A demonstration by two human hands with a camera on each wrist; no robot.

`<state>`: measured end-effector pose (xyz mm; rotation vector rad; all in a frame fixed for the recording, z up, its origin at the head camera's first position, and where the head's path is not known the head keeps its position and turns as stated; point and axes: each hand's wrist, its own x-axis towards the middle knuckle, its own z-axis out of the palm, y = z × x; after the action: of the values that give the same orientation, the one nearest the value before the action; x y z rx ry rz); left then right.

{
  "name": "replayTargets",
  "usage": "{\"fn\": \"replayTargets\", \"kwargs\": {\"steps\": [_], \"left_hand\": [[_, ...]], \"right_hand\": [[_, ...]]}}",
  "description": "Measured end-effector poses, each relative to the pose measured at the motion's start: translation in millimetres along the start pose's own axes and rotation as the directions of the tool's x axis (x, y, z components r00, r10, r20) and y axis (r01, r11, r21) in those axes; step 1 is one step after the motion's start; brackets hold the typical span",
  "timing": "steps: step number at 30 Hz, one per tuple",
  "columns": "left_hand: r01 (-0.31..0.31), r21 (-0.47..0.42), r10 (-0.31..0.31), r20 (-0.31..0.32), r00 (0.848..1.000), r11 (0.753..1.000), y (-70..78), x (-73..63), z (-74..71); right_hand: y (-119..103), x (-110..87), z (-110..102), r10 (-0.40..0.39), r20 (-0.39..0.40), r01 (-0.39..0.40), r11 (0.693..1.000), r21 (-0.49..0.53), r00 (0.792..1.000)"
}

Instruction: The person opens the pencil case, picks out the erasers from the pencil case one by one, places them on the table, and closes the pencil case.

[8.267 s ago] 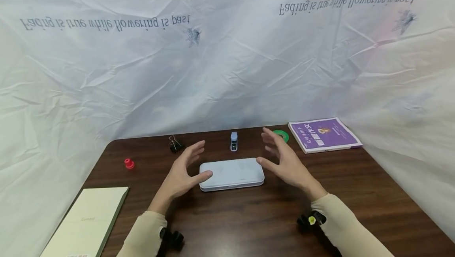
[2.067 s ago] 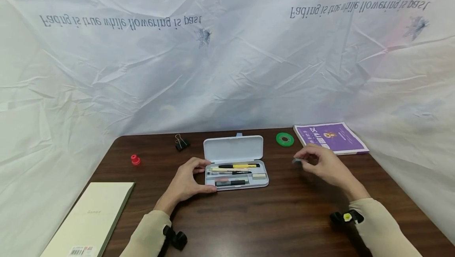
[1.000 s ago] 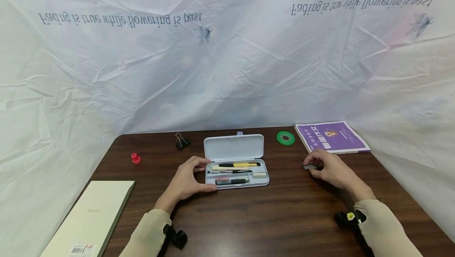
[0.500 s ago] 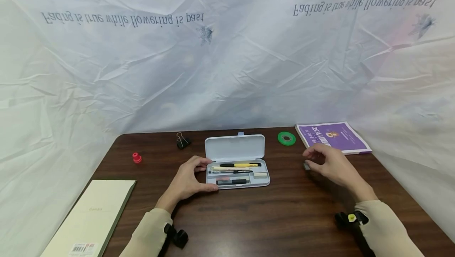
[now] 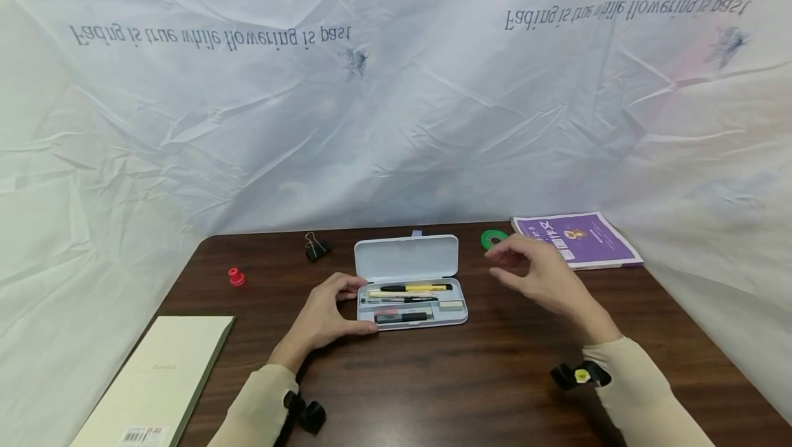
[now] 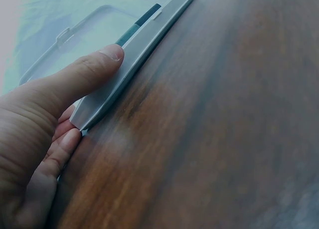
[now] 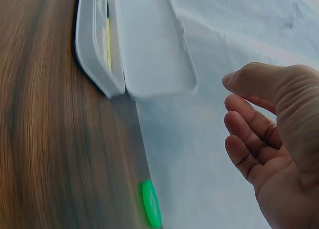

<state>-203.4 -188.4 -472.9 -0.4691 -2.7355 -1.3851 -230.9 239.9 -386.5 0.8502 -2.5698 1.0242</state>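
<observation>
My left hand (image 5: 324,313) grips the left end of a pale blue pencil case (image 5: 458,321), thumb along its front edge and fingers at its side. In the left wrist view the thumb (image 6: 87,77) lies on the case's rim. The lid (image 5: 406,258) stands raised at the back. Inside are a yellow-and-black pen (image 5: 421,288), several other pens and a small pale block like an eraser (image 5: 451,305). My right hand (image 5: 547,278) hovers right of the case, fingers loosely bent, nothing visible in them. The small grey piece seen earlier is out of sight.
A green tape roll (image 5: 491,238) and a purple book (image 5: 578,237) lie behind my right hand. At left are a black binder clip (image 5: 317,247), a red knob-shaped piece (image 5: 236,277) and a cream notebook (image 5: 161,371). A pale stapler-like tip (image 5: 417,232) shows behind the lid.
The case was closed at first and now stands open. My right hand held a small grey piece, lowered it to the table at right, let go, and has moved left toward the case.
</observation>
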Motion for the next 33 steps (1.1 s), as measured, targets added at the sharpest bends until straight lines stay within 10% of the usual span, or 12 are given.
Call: {"fn": "replayTargets", "kwargs": {"steps": [33], "left_hand": [[0.012, -0.011, -0.012, 0.001, 1.0, 1.0, -0.1, 0.1, -0.2]], "right_hand": [[-14.4, 10.8, 75.8, -0.048, 0.334, 0.068, 0.996, -0.05, 0.942]]}}
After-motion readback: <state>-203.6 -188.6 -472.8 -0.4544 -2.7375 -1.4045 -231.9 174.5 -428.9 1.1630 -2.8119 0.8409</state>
